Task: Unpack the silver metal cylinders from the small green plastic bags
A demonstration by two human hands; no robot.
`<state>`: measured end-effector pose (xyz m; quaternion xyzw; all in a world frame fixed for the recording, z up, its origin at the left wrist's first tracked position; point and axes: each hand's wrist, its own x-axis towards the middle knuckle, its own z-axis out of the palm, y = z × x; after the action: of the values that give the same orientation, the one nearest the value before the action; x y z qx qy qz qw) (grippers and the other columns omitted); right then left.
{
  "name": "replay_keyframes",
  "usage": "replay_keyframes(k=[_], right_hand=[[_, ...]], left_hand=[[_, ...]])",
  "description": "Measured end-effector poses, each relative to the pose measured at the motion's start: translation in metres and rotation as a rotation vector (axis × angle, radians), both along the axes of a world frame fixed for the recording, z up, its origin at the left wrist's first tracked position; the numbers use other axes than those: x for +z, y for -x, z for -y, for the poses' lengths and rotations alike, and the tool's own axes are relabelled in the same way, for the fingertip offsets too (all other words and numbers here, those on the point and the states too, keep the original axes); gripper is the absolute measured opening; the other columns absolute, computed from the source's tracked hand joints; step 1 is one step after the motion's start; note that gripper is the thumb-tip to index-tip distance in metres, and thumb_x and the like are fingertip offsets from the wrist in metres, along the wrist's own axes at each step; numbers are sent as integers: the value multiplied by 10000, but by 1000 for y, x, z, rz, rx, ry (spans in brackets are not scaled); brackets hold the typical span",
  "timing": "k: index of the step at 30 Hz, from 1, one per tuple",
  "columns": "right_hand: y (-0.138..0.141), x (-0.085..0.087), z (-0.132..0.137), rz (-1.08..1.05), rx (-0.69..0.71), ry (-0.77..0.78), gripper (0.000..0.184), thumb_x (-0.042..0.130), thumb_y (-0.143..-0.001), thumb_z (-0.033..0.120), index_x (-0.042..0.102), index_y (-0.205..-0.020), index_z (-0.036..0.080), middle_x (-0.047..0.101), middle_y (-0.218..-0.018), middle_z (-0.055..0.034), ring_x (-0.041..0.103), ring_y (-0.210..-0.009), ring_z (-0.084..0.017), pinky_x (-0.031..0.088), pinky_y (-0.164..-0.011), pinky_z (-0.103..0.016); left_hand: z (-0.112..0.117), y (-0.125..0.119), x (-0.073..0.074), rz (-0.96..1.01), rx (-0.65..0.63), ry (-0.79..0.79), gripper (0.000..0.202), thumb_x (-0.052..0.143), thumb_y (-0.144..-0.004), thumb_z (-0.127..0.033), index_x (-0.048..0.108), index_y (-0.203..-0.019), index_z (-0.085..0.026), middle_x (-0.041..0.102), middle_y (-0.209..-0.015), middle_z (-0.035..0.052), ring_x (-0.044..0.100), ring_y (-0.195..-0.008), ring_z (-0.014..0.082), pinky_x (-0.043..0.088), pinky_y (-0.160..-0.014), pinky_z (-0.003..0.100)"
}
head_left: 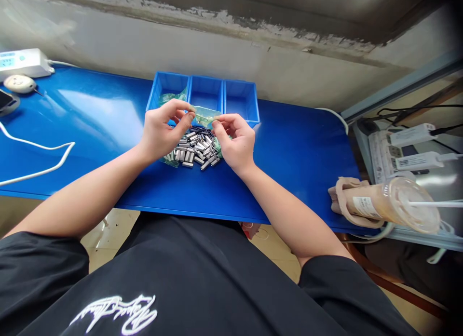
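Observation:
Between my hands a small translucent green plastic bag [205, 115] is stretched out. My left hand [168, 126] pinches its left end between thumb and finger. At the right end, my right hand [234, 137] pinches it the same way. Small pale shapes show in the bag, too small to name. Below it on the blue table lies a pile of short silvery metal pieces [197, 149], with darker, thinner pieces behind. Bits of green plastic film [170, 160] stick out at the pile's edge.
Behind the pile stands a blue three-compartment bin [257, 102]; green film [173, 97] lies in its left compartment. A lidded drink cup [383, 203] in a cardboard carrier is at the table's right edge. A white cable [43, 145] and a power strip [25, 63] are at left.

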<state>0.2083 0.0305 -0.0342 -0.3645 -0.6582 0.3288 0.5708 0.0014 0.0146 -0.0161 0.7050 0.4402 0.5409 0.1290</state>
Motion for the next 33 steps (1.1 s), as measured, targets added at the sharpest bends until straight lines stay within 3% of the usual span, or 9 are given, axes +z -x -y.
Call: replay_keyframes(k=[3, 6, 10, 13, 17, 23, 27, 33], right_hand=[[0, -2, 0, -13, 42, 51, 569, 594, -975, 772, 758, -1018, 230, 765, -915, -1, 735, -822, -91, 600, -721, -253], [0, -2, 0, -19, 30, 38, 511, 617, -989, 723, 746, -1008, 230, 770, -967, -7, 738, -860, -95, 602, -724, -254], [2, -4, 0, -19, 4, 7, 283, 711, -972, 505, 670, -1068, 242, 756, -976, 6, 734, -876, -86, 598, -722, -238], [3, -6, -1, -34, -5, 3, 281, 716, -946, 435, 606, -1137, 261, 738, -934, 25, 721, -839, -77, 583, -700, -231], [2, -8, -3, -17, 3, 10, 284, 688, -959, 422, 602, -1180, 265, 733, -957, 19, 720, -854, -80, 587, -715, -243], [0, -12, -5, 42, 5, 31, 351, 666, -990, 536, 664, -1198, 253, 748, -1021, -9, 724, -892, -98, 624, -758, -271], [0, -11, -5, 27, -4, 28, 368, 689, -979, 582, 705, -1072, 227, 771, -1043, -18, 722, -873, -97, 629, -749, -267], [0, -6, -2, 50, -6, -60, 266, 688, -1008, 498, 736, -1035, 237, 749, -1006, -1, 694, -848, -79, 575, -685, -238]], left_hand=[[2, 1, 1, 2, -26, 37, 418, 531, -1074, -572, 724, -1083, -202, 760, -955, 59, 752, -857, 138, 629, -778, 263], [3, 2, 3, -28, -26, -4, 508, 438, -1093, -596, 756, -1059, -201, 770, -973, 70, 731, -852, 135, 628, -789, 271], [2, 2, 3, -26, -26, -28, 332, 572, -1062, -484, 752, -1045, -205, 782, -981, 57, 751, -880, 134, 642, -786, 261], [1, 1, 0, -17, -48, 6, 215, 627, -1040, -411, 709, -1047, -212, 792, -1025, 59, 780, -912, 140, 660, -783, 267], [1, 1, -1, -2, -41, 54, 185, 660, -1026, -413, 648, -1072, -234, 802, -1035, 50, 800, -887, 147, 677, -772, 283], [2, 1, -1, 4, -42, 90, 312, 669, -1013, -386, 649, -1289, -241, 823, -1052, 51, 805, -884, 149, 690, -816, 282], [1, 1, -1, -38, -20, 33, 212, 666, -1012, -355, 746, -1157, -223, 818, -1022, 47, 795, -914, 152, 680, -803, 280], [-1, 3, 3, -72, 41, -63, 145, 707, -1003, -379, 806, -1029, -276, 775, -1053, 58, 745, -966, 166, 649, -712, 275]])
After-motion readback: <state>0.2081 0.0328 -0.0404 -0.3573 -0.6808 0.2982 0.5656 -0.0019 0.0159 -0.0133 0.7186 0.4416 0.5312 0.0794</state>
